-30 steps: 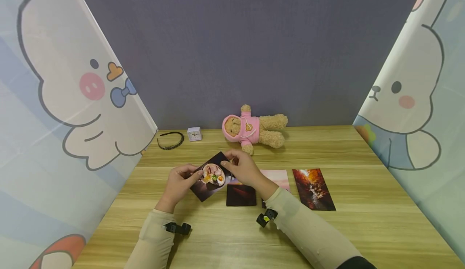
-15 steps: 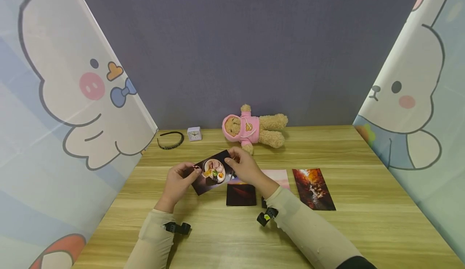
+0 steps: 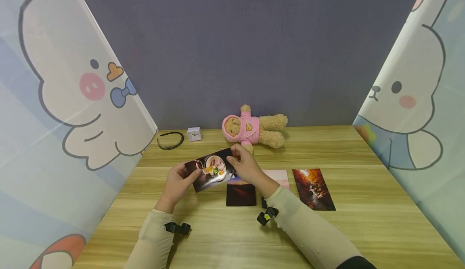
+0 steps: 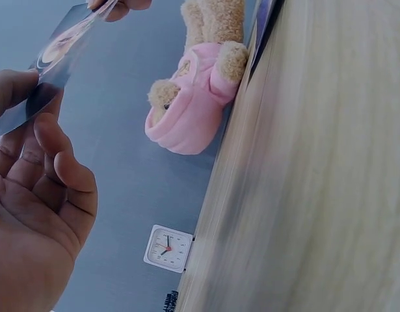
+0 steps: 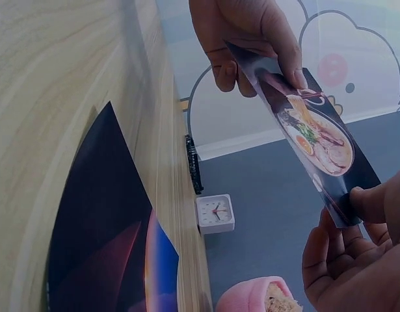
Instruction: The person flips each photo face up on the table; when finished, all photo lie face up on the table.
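Observation:
Both hands hold up one photo card (image 3: 214, 169) printed with a bowl of ramen, above the table. My left hand (image 3: 179, 183) pinches its left end between thumb and fingers. At the upper right corner, my right hand (image 3: 247, 165) pinches the card the same way. The right wrist view shows the ramen photo (image 5: 317, 133) stretched between both thumbs, clear of the tabletop. Under the right hand and forearm lie a dark sunset photo (image 3: 241, 195) and a pink-toned photo (image 3: 277, 177), both partly hidden.
An autumn stream photo (image 3: 314, 189) lies to the right on the wooden table (image 3: 218, 236). Along the back are a teddy bear in a pink hoodie (image 3: 250, 128), a small white clock (image 3: 194, 134) and a black headband (image 3: 170, 140). Printed cloth walls flank the table.
The ramen photo has turned from a steep slant to nearly level lengthwise, its left end rising. My right hand has shifted slightly up; the left grips nearer the card's end. Tabletop things stay put.

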Motion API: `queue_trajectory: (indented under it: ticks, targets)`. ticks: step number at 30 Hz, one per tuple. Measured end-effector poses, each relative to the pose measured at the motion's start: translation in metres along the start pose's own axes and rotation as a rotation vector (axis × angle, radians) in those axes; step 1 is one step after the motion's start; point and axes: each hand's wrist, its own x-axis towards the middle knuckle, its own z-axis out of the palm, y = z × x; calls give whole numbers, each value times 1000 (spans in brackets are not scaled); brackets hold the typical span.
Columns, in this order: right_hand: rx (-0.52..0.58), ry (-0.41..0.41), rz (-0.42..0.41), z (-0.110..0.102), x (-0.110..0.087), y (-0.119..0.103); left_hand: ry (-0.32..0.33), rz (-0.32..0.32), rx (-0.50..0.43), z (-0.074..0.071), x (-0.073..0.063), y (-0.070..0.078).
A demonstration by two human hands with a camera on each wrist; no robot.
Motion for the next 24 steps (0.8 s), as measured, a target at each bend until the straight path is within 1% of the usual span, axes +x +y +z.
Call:
queue_trajectory:
  ticks: [4,7,15,24]
  targets:
    - [8,0,3,0,1,1,3,-14,-1,1,-1,1]
    - [20,0,-6,0,1,1,2,-12,3,1,0,1]
    - [44,6,-2,0,1,-1,-42,14,-13,-1,1,-1]
    - [90,5,-7,0,1,2,-32,20,-29,0,1,0]
